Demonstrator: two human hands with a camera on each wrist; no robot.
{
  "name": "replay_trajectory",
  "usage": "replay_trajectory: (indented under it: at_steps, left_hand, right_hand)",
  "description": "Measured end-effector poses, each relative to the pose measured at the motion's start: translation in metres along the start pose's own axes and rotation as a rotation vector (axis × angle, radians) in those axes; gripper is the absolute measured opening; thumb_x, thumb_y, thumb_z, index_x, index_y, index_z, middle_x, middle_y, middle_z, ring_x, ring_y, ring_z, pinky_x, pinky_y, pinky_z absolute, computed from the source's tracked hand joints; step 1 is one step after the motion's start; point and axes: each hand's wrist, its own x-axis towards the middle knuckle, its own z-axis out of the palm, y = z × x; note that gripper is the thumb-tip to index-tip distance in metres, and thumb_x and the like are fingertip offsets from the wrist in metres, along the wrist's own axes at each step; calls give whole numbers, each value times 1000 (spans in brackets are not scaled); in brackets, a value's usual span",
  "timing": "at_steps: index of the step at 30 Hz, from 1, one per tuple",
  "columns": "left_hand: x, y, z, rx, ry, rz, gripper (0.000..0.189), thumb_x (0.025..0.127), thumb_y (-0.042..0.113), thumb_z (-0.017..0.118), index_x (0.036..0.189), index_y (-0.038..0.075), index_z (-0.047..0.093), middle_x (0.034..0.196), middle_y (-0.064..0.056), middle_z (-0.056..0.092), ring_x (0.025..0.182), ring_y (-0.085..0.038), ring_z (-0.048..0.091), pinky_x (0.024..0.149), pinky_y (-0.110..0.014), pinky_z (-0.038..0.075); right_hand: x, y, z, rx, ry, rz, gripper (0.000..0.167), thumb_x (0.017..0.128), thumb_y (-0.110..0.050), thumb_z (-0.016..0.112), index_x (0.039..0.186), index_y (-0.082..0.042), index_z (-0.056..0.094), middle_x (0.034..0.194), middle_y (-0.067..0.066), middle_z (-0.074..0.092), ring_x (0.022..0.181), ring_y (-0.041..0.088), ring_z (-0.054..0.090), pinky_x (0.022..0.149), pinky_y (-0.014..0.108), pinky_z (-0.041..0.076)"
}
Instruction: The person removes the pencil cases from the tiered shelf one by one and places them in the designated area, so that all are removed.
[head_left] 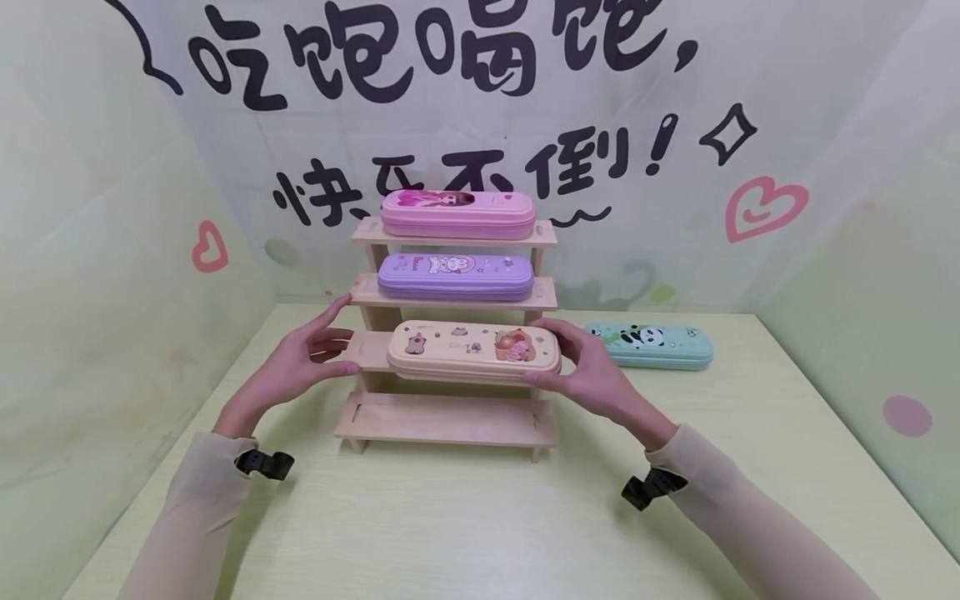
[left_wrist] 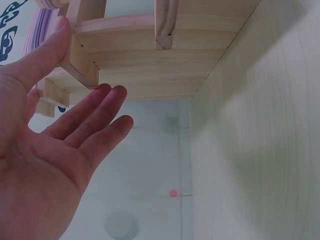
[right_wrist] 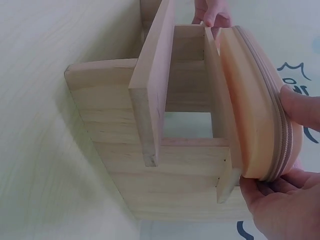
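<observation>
A cream pencil case [head_left: 472,350] with strawberry pictures and a zip lies on the second tier from the bottom of a stepped wooden stand [head_left: 442,417]. My right hand [head_left: 592,367] grips the case's right end, thumb on the near side and fingers behind. In the right wrist view the cream pencil case [right_wrist: 260,110] is tilted slightly over the shelf board. My left hand [head_left: 300,358] is at the stand's left end, its fingers extended and holding nothing. The left wrist view has its thumb beside a shelf board [left_wrist: 80,62]; whether they touch, I cannot tell.
A purple pencil case [head_left: 455,277] and a pink pencil case [head_left: 459,215] occupy the upper two tiers. A mint panda pencil case [head_left: 660,347] lies on the table [head_left: 480,517] right of the stand. A printed curtain [head_left: 637,192] hangs behind.
</observation>
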Motion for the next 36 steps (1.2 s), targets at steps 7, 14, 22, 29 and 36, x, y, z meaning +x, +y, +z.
replay_trajectory:
  at_steps: [7,14,22,29,36]
  left_hand:
    - [0,-1,0,1,1,9,108,90,18,88,169,42,19,143,-29,59,128,-44,61,109,-55,49]
    - [-1,0,0,-8,-3,8,107,90,16,87,169,41,19,144,-28,59,128,-43,62,109,-53,49]
    - [-1,0,0,-1,-1,14,107,90,16,87,169,42,19,144,-29,58,128,-44,61,109,-55,48]
    - [-1,0,0,-1,-4,14,107,90,16,87,169,41,18,144,-29,58,128,-44,61,108,-56,48]
    - [-1,1,0,1,-2,11,108,90,16,87,169,40,18,143,-29,59,128,-44,62,109,-55,48]
  right_hand:
    - [-10,4,-9,7,0,-14,73,87,-13,89,150,-4,53,145,12,58,134,30,57,112,35,48]
    - [-20,9,-19,3,-6,-34,70,87,-13,89,148,-5,55,144,12,58,133,29,57,106,19,46]
    - [-32,10,-35,-27,-1,-59,69,88,-11,88,149,-3,54,145,12,57,131,29,57,105,16,46]
    - [-44,14,-51,-27,6,-107,69,87,-4,87,148,-2,54,143,11,58,125,18,60,106,18,47]
    - [-58,17,-67,-31,17,-113,68,90,-1,84,149,-2,53,143,12,55,125,14,58,105,14,46]
